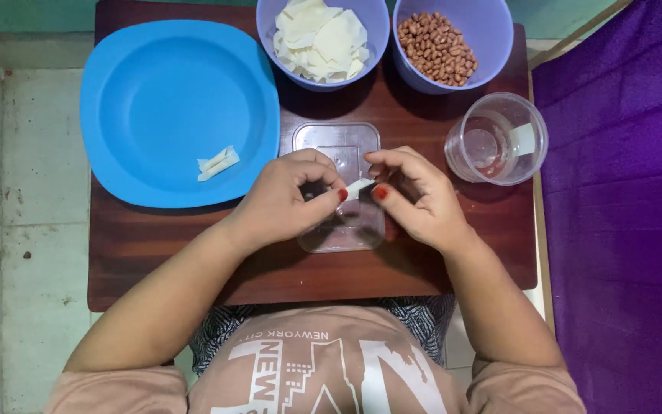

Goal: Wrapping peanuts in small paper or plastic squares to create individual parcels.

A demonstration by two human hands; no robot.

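Observation:
My left hand (289, 199) and my right hand (415, 195) meet over a clear plastic lid (336, 144) on the small dark wooden table (155, 245). Between the thumbs and fingertips of both hands is a small pale wrapper piece (358, 188), pinched from either side. What lies inside the wrapper is hidden. On the blue plate (170, 100) at the left rest two small rolled pale pieces (217, 163), side by side.
A lilac bowl of pale wrapper sheets (322, 38) stands at the back centre. Beside it on the right is a lilac bowl of peanuts (438, 47). A clear plastic cup (497, 138) stands at the right. Purple cloth (622, 192) lies right of the table.

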